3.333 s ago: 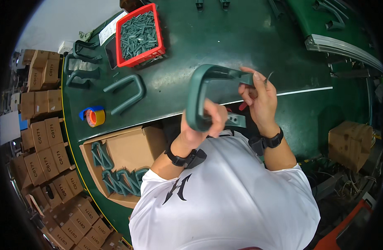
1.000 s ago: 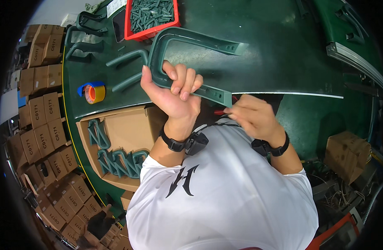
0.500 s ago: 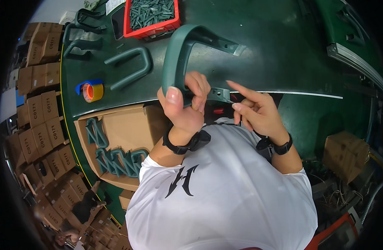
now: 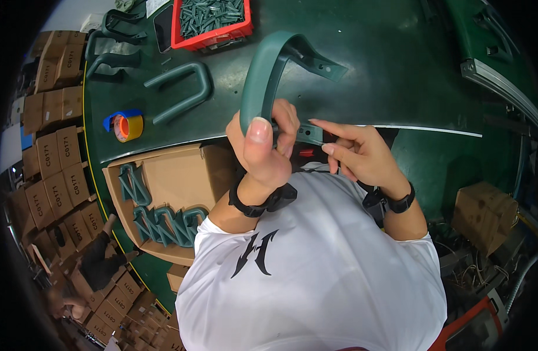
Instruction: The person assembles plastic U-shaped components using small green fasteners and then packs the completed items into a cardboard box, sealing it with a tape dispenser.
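Observation:
My left hand (image 4: 266, 146) is wrapped around a green U-shaped plastic handle (image 4: 263, 76), held up over the table's near edge. The handle's curved bar rises above the hand, and one flat end with holes points to the far right. Its other flat end, also with holes, lies at my right hand (image 4: 362, 152). The right index fingertip and thumb sit at opposite edges of that end, seemingly pinching it; the other fingers are curled. Below and left of my left hand stands an open cardboard box (image 4: 157, 158) with several green handles (image 4: 163, 225) inside.
On the green table (image 4: 386, 76) are a red bin (image 4: 213, 40) of small green pieces, a loose U-shaped handle (image 4: 187, 93), more handles (image 4: 114, 61), a tape roll (image 4: 127, 126) and a dark phone (image 4: 163, 29). Stacked cartons (image 4: 52, 152) line the left; another person (image 4: 96, 263) is there.
The handle has tilted and shifted slightly right in my left hand. My right index finger has come down from pointing away to the handle's near end. The person at left has moved.

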Available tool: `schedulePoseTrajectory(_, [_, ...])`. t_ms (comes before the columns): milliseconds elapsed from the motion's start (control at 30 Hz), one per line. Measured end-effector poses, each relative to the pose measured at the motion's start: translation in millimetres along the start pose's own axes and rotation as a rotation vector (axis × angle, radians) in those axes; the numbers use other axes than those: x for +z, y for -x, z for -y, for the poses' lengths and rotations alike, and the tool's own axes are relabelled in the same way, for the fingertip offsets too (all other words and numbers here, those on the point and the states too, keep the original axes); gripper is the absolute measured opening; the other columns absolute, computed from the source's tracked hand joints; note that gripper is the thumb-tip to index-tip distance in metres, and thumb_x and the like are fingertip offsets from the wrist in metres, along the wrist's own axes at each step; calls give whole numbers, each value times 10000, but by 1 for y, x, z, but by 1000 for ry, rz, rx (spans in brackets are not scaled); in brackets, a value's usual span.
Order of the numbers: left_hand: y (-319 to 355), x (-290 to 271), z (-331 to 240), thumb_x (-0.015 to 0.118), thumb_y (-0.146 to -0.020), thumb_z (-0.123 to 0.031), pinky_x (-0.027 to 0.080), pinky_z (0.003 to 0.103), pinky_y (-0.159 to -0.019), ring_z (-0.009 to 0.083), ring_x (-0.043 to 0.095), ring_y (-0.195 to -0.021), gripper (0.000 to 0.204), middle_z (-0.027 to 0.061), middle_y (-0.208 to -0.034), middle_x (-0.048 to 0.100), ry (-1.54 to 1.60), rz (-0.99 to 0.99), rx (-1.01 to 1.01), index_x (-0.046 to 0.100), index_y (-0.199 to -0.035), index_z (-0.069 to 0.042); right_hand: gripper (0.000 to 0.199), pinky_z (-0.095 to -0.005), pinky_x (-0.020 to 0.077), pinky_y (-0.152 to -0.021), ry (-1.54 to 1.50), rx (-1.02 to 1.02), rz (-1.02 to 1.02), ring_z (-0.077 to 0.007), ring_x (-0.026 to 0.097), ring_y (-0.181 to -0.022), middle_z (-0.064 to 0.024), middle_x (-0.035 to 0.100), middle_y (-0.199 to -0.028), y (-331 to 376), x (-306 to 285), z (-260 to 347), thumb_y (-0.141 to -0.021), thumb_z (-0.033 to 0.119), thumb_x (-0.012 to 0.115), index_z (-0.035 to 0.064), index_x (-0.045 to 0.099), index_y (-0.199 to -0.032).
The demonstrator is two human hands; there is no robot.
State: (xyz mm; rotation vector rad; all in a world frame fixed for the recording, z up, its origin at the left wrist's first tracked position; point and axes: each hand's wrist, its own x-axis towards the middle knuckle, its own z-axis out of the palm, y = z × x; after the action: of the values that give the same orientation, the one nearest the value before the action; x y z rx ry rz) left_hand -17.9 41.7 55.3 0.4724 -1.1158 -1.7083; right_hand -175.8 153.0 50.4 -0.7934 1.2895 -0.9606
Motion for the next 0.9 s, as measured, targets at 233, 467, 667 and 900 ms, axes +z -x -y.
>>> schedulePoseTrajectory(233, [0, 0, 0, 542, -924, -469, 194, 271, -439, 100, 319, -463, 543, 23, -511, 379, -7, 1, -12, 485, -665, 4, 406, -201, 358, -436, 25, 6, -10, -12, 433, -447, 8, 611, -583, -1, 0, 0, -974, 91, 584, 62, 598, -1379])
schedulePoseTrajectory(467, [-2, 0, 1, 405, -968, -551, 223, 269, -475, 93, 266, -438, 556, -22, -496, 338, -143, 37, 7, 454, -700, -66, 357, -210, 398, -494, 48, -44, -102, -15, 467, -494, 10, 596, -573, -5, 9, -5, -970, 92, 590, 46, 645, -1320])
schedulePoseTrajectory(667, [-3, -3, -4, 472, -945, -438, 210, 275, -439, 107, 305, -445, 523, 25, -491, 359, 14, -7, -24, 461, -656, -2, 335, -218, 422, -531, 144, -17, -31, -25, 493, -515, -3, 596, -562, -3, 4, 4, -960, 75, 588, 74, 675, -1284])
schedulePoseTrajectory(900, [-1, 0, -6, 441, -963, -437, 208, 270, -440, 103, 288, -442, 533, 19, -490, 346, 2, -22, -41, 442, -643, -9, 329, -223, 412, -506, 124, -49, -43, -16, 481, -511, 5, 588, -547, -4, 4, 0, -966, 67, 581, 73, 676, -1281])
